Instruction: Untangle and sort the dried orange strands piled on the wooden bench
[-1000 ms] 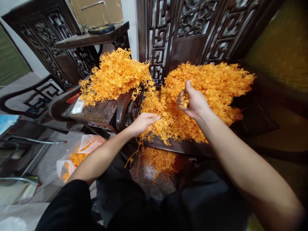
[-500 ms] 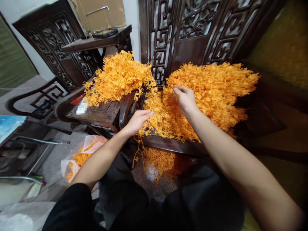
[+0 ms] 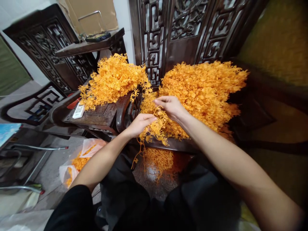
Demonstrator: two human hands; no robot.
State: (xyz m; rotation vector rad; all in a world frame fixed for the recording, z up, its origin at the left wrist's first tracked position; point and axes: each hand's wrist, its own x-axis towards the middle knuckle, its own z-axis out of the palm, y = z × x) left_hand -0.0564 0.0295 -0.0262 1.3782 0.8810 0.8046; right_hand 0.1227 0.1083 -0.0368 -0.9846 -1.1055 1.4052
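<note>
My left hand (image 3: 141,123) pinches a small tangle of orange plastic strands (image 3: 157,125), and stray strands dangle below it. Just up and to the right, my right hand (image 3: 168,106) has thumb and forefinger pressed together on the upper part of the same strands. Behind and right of my hands, a large heap of orange pieces (image 3: 204,89) covers the dark wooden seat. A second heap (image 3: 113,80) lies to the left on another wooden seat, beyond the armrest.
A white object (image 3: 78,110) lies at the left heap's edge. A plastic bag (image 3: 90,148) of orange pieces is on the floor at left. More strands (image 3: 160,160) hang under the seat's front edge (image 3: 183,145). Carved chair backs (image 3: 184,51) stand behind.
My right hand has come down and left, closer to my left hand. A looped tangle of strands now shows raised between them. The view has shifted slightly.
</note>
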